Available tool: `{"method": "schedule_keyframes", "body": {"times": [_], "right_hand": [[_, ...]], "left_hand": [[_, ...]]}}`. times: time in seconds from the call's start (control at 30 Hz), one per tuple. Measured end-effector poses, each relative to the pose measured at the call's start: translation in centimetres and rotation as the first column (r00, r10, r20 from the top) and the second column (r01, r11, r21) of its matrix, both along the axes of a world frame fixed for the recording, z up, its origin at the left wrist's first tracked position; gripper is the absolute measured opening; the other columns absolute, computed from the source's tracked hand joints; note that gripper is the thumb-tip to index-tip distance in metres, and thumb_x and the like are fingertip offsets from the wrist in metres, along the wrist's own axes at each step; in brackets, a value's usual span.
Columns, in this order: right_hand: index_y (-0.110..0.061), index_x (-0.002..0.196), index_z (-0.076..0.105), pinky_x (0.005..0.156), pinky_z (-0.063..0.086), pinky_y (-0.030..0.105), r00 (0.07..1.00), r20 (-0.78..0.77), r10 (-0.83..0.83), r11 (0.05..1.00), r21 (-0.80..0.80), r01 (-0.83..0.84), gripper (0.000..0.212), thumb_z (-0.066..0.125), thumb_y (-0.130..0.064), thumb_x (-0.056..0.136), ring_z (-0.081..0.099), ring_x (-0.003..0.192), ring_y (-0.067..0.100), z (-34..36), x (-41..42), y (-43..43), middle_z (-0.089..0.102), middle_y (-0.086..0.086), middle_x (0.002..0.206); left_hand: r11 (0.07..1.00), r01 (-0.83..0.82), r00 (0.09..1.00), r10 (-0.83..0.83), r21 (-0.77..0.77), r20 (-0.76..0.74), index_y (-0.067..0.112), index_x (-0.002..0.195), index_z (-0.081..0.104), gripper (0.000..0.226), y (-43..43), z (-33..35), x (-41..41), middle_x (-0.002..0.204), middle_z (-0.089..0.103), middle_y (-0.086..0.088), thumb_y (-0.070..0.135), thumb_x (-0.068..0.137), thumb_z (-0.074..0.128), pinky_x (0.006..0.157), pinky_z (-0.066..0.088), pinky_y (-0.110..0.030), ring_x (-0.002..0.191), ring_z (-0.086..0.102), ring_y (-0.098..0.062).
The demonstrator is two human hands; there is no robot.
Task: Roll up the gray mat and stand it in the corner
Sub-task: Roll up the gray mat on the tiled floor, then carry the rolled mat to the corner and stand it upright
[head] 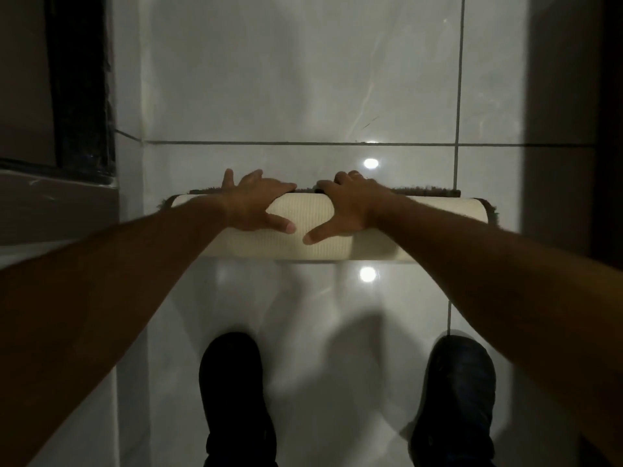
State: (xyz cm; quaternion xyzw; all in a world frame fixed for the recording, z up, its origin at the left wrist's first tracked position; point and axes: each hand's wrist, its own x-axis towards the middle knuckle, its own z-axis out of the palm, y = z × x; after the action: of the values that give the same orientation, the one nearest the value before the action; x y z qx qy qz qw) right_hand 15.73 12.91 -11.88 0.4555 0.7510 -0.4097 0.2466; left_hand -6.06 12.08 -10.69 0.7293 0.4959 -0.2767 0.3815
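The mat (pixel 313 246) lies rolled into a thick tube across the glossy white tiled floor, its cream woven backing turned outward. A thin strip of dark pile (pixel 428 192) shows flat on the floor along the roll's far side. My left hand (pixel 259 203) and my right hand (pixel 354 205) rest palm-down on top of the roll, side by side near its middle. The fingers reach over the far edge and the thumbs point toward each other on the near face. The roll's ends show dark fuzzy pile.
My two dark shoes (pixel 236 396) (pixel 455 399) stand on the tiles just behind the roll. A dark door frame or wall edge (pixel 81 79) with a step lies at the left, and a shadowed wall (pixel 573 96) runs along the right. Bare tiles (pixel 303 79) stretch beyond the roll.
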Motion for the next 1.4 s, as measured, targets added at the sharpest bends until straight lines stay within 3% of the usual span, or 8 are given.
{"method": "schedule_keyframes", "body": {"times": [0.57,0.7,0.77,0.87,0.93,1.0,1.17,1.4], "right_hand": [[-0.024,0.147,0.038,0.105,0.043,0.051,0.997,0.013,0.080,0.994,-0.075,-0.079,0.113,0.081,-0.072,0.054,0.044,0.128,0.031,-0.1,-2.3,-1.0,0.048,0.009,0.142],[-0.023,0.137,0.046,0.096,0.048,0.045,1.000,0.008,0.018,0.999,-0.034,-0.017,0.100,0.080,-0.070,0.055,0.056,0.114,0.027,0.3,-2.3,-2.6,0.061,0.006,0.129],[-0.024,0.132,0.049,0.090,0.050,0.042,0.999,-0.015,-0.043,0.999,0.012,0.043,0.094,0.081,-0.069,0.056,0.061,0.106,0.024,1.2,-1.9,-3.7,0.067,0.004,0.120],[-0.028,0.129,0.052,0.090,0.050,0.042,0.980,-0.023,-0.197,0.977,0.081,0.198,0.092,0.080,-0.070,0.052,0.061,0.105,0.025,3.1,-0.4,-4.1,0.068,0.001,0.118],[-0.029,0.131,0.051,0.093,0.050,0.045,0.941,-0.041,-0.337,0.941,0.016,0.338,0.097,0.080,-0.072,0.048,0.059,0.109,0.025,5.3,0.9,-2.7,0.066,0.000,0.120],[-0.031,0.131,0.051,0.089,0.052,0.041,0.863,-0.107,-0.494,0.870,-0.066,0.489,0.103,0.082,-0.072,0.041,0.059,0.107,0.022,8.3,2.7,-0.2,0.063,-0.005,0.118],[-0.059,0.101,0.064,0.073,0.057,0.023,0.636,-0.375,-0.674,0.738,-0.360,0.570,0.059,0.096,-0.046,0.054,0.071,0.090,-0.001,18.9,6.4,8.3,0.075,-0.024,0.102],[-0.042,0.128,0.058,0.088,0.061,0.034,0.619,-0.535,-0.575,0.813,-0.457,0.361,0.065,0.089,-0.027,0.072,0.069,0.112,0.017,36.4,10.0,22.0,0.071,-0.003,0.122]], "left_hand": [[0.912,0.059,0.998,-0.069,0.406,0.008,0.029,0.156,0.022,0.091,-6.8,0.7,-0.8,0.162,0.032,-0.007,0.081,0.082,0.033,0.114,0.007,-0.075,0.152,0.015,-0.035],[0.738,-0.235,0.968,0.238,0.632,0.082,0.020,0.157,0.024,0.101,-10.5,2.3,0.5,0.164,0.020,-0.020,0.078,0.077,0.047,0.115,0.006,-0.069,0.152,0.011,-0.041],[0.560,-0.581,0.790,0.562,0.590,0.245,0.018,0.158,0.013,0.109,-11.7,3.8,1.7,0.166,0.008,-0.021,0.073,0.075,0.057,0.116,0.004,-0.064,0.152,0.005,-0.041],[0.121,-0.954,0.234,0.870,0.273,0.435,0.020,0.158,0.004,0.120,-11.8,5.8,3.1,0.166,0.007,-0.017,0.062,0.071,0.075,0.119,0.021,-0.062,0.151,0.012,-0.037],[-0.141,-0.971,-0.214,0.878,-0.196,0.428,0.032,0.157,0.002,0.122,-10.1,7.9,3.8,0.165,0.017,-0.007,0.050,0.069,0.084,0.118,0.028,-0.059,0.148,0.024,-0.029],[-0.248,-0.840,-0.402,0.882,-0.483,0.246,0.037,0.157,0.006,0.119,-6.6,10.5,4.6,0.163,0.024,-0.001,0.052,0.067,0.083,0.118,0.026,-0.058,0.146,0.029,-0.026],[0.004,-0.689,-0.371,0.857,-0.725,0.358,0.038,0.148,0.031,0.093,5.1,19.3,6.7,0.143,0.054,0.011,0.050,0.071,0.081,0.113,0.032,-0.056,0.134,0.047,-0.020],[0.315,-0.715,-0.195,0.767,-0.624,0.611,0.031,0.131,0.053,0.071,19.9,36.3,10.2,0.123,0.072,0.003,0.040,0.067,0.084,0.088,0.058,-0.040,0.114,0.068,-0.020]]}}
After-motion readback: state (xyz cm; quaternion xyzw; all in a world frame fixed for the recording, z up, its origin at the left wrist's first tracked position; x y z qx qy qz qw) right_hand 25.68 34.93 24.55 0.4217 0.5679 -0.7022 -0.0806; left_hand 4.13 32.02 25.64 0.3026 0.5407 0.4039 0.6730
